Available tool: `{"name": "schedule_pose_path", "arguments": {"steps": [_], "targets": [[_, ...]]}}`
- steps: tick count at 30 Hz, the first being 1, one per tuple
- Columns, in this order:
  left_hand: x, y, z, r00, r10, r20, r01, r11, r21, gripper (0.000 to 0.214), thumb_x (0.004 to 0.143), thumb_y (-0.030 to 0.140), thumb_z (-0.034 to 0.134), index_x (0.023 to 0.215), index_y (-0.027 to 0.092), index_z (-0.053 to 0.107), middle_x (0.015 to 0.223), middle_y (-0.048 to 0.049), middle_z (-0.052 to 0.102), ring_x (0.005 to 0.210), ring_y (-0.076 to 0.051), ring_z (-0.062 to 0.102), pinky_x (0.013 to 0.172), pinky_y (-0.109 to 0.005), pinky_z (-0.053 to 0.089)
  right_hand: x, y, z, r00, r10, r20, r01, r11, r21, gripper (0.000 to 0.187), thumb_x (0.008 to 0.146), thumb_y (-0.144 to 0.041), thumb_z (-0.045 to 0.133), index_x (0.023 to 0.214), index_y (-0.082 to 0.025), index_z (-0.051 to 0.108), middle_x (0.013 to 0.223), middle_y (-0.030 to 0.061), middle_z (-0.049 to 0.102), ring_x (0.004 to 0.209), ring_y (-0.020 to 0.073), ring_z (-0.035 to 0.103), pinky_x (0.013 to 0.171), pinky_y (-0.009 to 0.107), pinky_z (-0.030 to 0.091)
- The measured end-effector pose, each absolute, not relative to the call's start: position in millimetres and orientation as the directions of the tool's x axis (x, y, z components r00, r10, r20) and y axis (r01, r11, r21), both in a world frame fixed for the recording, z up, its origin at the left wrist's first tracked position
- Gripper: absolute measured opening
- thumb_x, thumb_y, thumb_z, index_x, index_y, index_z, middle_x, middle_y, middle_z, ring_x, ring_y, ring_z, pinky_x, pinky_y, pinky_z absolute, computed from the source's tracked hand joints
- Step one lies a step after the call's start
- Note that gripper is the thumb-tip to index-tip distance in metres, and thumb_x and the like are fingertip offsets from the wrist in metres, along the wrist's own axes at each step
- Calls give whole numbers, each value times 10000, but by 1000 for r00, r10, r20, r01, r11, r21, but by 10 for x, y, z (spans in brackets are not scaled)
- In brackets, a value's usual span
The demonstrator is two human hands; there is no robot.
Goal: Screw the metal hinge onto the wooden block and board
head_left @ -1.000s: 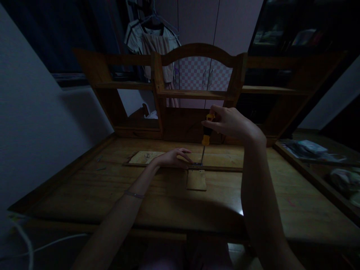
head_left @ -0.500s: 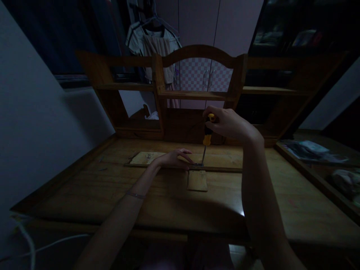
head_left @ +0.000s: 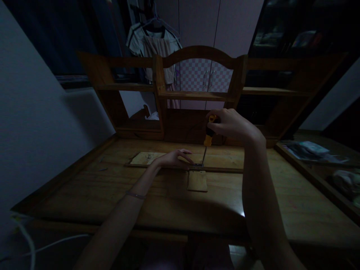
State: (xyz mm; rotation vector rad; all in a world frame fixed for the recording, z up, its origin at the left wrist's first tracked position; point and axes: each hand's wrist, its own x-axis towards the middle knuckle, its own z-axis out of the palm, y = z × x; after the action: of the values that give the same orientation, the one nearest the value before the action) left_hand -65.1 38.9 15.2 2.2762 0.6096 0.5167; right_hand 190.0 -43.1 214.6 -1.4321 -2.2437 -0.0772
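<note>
My right hand [head_left: 227, 123] is closed around the yellow and black handle of a screwdriver [head_left: 208, 138], which tilts slightly, its shaft pointing down. The screwdriver's tip meets a small dark metal plate [head_left: 199, 164] on a long narrow wooden board [head_left: 222, 162]. My left hand [head_left: 176, 158] rests on that board beside the plate, fingers stretched out and apart, a fingertip touching the plate's left end. Just in front of the board lies a small square wooden piece [head_left: 197, 181]. Any screw under the tip is too small to make out.
All this lies on a wooden desktop [head_left: 118, 202]. A wooden shelf unit [head_left: 197, 95] stands along its back edge. Plastic-wrapped items [head_left: 312, 148] lie beyond the right rim. A white cable [head_left: 62, 239] hangs at the lower left; a small sliver [head_left: 102, 169] lies at left.
My right hand and the screwdriver handle have shifted very slightly right, and the grip has turned a little. The tip stays on the metal plate; my left hand holds its place.
</note>
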Motion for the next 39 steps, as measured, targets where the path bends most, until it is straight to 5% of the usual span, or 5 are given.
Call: {"name": "schedule_pose_path", "arguments": {"steps": [8,14,23,31,39], "targets": [[-651,396,151,806,558,197,268,-640,720,367,782,386,875,1123,271,808,1492,-107,540,1370,-267,535,1138,-394,417,1909,-428,2142,-367,850,377,862,463,-206,365,922,-477,577,1072,-182,731,913,100,749,846,258,689,748,346,466],[-649,386,156,801,569,184,284,-633,720,360,786,379,872,1122,267,808,1494,-100,540,1370,-267,534,1132,-396,425,1907,-408,2134,-355,853,382,861,458,-221,337,898,-365,554,1086,-166,750,1000,110,755,907,252,688,805,339,473],[-638,371,176,802,564,195,285,-649,705,347,791,373,869,1121,282,808,1493,-102,538,1354,-267,549,1135,-407,426,1861,-440,2152,-359,857,370,872,449,-194,421,932,-528,550,1003,-150,720,868,109,727,766,233,652,675,323,416],[-637,375,166,800,571,185,301,-649,699,356,785,377,873,1117,265,811,1491,-103,543,1351,-266,550,1112,-375,437,1858,-449,2142,-385,818,427,835,506,-216,305,889,-318,559,1065,-160,753,923,92,750,832,226,681,743,307,444],[-653,421,122,803,563,195,301,-666,683,353,790,380,870,1126,293,805,1492,-82,541,1358,-259,547,1141,-389,414,1863,-444,2148,-360,858,368,851,463,-247,420,931,-509,564,1137,-176,716,940,101,750,845,244,678,754,325,459]]}}
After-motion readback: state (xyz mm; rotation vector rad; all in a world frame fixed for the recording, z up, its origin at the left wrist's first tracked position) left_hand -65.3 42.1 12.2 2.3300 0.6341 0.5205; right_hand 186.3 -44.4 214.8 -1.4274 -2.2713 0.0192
